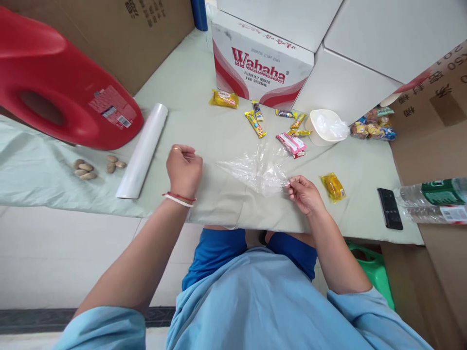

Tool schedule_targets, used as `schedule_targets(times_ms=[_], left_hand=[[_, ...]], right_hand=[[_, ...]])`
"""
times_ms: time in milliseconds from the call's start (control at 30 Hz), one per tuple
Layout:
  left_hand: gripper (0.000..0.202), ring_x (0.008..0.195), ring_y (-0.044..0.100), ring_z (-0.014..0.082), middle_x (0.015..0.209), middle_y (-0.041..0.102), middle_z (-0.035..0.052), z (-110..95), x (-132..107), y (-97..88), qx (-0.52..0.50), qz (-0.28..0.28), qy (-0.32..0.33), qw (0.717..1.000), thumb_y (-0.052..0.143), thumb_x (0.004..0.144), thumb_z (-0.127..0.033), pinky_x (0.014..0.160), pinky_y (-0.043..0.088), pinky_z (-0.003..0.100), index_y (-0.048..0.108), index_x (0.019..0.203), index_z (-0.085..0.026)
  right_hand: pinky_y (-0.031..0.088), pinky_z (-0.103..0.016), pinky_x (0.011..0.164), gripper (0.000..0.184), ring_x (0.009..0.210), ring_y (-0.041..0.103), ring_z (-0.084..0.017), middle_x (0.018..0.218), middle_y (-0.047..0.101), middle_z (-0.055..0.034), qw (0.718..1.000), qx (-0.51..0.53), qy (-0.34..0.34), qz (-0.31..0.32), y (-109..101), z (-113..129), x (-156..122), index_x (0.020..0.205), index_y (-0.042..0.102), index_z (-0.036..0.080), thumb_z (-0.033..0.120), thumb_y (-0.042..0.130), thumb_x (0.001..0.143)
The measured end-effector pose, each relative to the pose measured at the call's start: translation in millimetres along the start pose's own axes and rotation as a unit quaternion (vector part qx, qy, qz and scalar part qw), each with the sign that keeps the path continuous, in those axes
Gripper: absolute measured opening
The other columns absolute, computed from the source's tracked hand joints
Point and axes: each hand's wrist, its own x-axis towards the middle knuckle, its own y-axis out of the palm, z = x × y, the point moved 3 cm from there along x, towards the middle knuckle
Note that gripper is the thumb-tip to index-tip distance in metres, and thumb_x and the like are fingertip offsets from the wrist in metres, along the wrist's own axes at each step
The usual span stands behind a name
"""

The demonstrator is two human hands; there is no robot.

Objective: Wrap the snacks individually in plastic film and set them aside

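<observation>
A clear plastic bag (260,171) lies crumpled on the pale green cloth of the table (204,126). My right hand (303,193) pinches the bag's right corner with closed fingers. My left hand (184,167) is curled into a loose fist left of the bag, apart from it, and I cannot make out anything inside it. A roll of clear film (143,149) lies just left of that hand. Several small wrapped snacks (255,123) are scattered beyond the bag, with a pink packet (292,144) closest to it. A yellow packet (333,186) rests right of my right hand.
A big red jug (62,87) lies at the far left, with several nuts (85,169) before it. A Wahaha carton (260,61) and white boxes stand behind. A white bowl (323,127), a black phone (389,208) and a water bottle (434,199) occupy the right side.
</observation>
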Motion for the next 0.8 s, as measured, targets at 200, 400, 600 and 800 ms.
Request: schedule_targets(times_ms=[200,400,600,800], left_hand=[[0.023,0.099,0.064,0.0260,0.099,0.065,0.0070,-62,-36,45.1,0.098,0.115,0.293,0.944,0.052,0.081,-0.012,0.093,0.049,0.041,0.069,0.093,-0.022],[0.054,0.127,0.060,0.0324,0.135,0.066,0.0154,-28,26,130.1,0.214,0.347,0.233,0.883,0.058,0.085,-0.022,0.112,0.044,0.045,0.061,0.139,-0.015],[0.057,0.112,0.062,0.0344,0.102,0.072,0.0091,3,50,146.9,0.254,0.379,0.206,0.866,0.073,0.077,-0.042,0.105,0.044,0.043,0.071,0.128,-0.018],[0.014,0.092,0.061,0.0254,0.082,0.064,0.0058,15,45,112.5,0.140,0.370,0.199,0.897,0.068,0.077,-0.034,0.092,0.048,0.038,0.074,0.079,-0.022]], right_hand=[[0.049,-0.017,0.048,0.045,0.058,0.057,-0.008,0.074,0.069,0.0012,0.999,-0.021,-0.012,0.024,11,3,2,0.082,0.063,0.021,0.042,0.098,0.063],[0.048,-0.017,0.048,0.045,0.059,0.057,-0.008,0.076,0.070,0.0004,0.999,-0.030,-0.006,0.025,13,2,5,0.083,0.062,0.021,0.041,0.097,0.062],[0.047,-0.017,0.047,0.045,0.058,0.056,-0.008,0.075,0.070,0.0004,1.000,-0.031,-0.003,0.006,2,-3,7,0.082,0.062,0.021,0.041,0.097,0.062],[0.046,-0.016,0.047,0.046,0.058,0.056,-0.007,0.075,0.071,0.0006,1.000,-0.021,0.017,0.002,-9,-5,12,0.083,0.062,0.020,0.040,0.098,0.062]])
